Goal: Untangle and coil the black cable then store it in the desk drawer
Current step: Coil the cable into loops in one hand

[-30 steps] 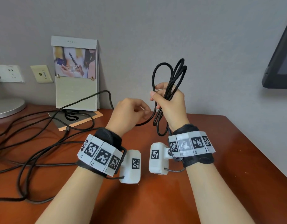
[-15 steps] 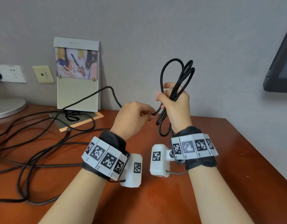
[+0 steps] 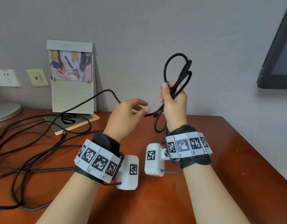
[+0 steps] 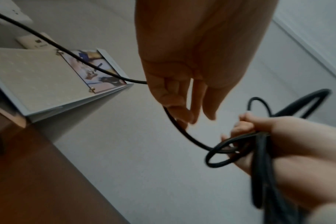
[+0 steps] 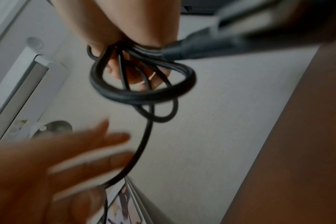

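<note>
Head camera looks down over the desk [image 3: 236,159]; both wrist cameras, close in, angle upward, sharing the black cable [image 5: 144,97].

Left hand [image 4: 192,53] holds cable [image 4: 259,174] coiled in right hand [image 4: 297,144].
</note>
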`<state>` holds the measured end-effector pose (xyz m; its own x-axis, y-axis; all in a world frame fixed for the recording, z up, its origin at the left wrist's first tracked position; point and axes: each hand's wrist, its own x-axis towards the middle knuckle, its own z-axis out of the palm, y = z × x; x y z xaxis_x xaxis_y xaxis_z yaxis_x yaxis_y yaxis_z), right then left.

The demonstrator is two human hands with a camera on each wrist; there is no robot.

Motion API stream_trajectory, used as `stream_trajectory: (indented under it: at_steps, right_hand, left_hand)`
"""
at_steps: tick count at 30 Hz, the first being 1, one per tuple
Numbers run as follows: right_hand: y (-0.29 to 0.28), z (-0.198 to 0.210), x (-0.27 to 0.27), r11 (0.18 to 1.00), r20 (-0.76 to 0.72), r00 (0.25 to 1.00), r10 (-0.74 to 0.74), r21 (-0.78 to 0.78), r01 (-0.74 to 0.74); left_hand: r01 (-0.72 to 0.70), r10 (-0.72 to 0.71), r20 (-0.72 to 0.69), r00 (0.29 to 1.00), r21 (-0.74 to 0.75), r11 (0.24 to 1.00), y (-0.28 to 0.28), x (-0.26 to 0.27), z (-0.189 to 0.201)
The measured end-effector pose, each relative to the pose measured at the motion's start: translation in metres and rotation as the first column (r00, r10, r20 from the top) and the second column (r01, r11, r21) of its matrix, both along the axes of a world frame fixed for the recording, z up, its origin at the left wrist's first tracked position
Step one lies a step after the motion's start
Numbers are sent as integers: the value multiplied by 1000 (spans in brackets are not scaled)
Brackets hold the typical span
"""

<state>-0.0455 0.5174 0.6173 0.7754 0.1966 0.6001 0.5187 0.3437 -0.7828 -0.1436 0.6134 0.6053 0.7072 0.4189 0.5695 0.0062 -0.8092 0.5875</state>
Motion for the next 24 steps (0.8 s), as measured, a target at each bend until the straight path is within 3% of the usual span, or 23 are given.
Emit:
stream_trajectory:
  at_steps: [4,6,10,13,16,20,24]
  right_hand:
    - [-5,2,2,996,-45,996,71,66,-67]
    - [-6,3,2,997,-31,997,70,43,-69]
    - [-8,5,1,987,-26,989,147,61,-146]
    - [-8,4,0,978,0,979,204,39,-204]
    - [-5,1,-2,985,25,985,169,-27,-169]
    - [0,-4,0,986,44,990,137,-105,-132]
    - [2,-7,2,974,-7,979,204,-98,-203]
  left_hand:
    - [-272,277,110,954,-64,960,17,1,-8]
    - [-320,343,177,923,-146,936,23,1,-12]
    - [-203,255,53,965,-463,863,32,0,-15]
    - [-113,157,35,987,-543,832,30,-1,-14]
    - [29,28,114,993,-474,880,25,-5,-9]
    - [96,-112,-63,992,-213,972,19,-10,-1]
    - [155,-154,-137,979,-2,988,6,-9,1]
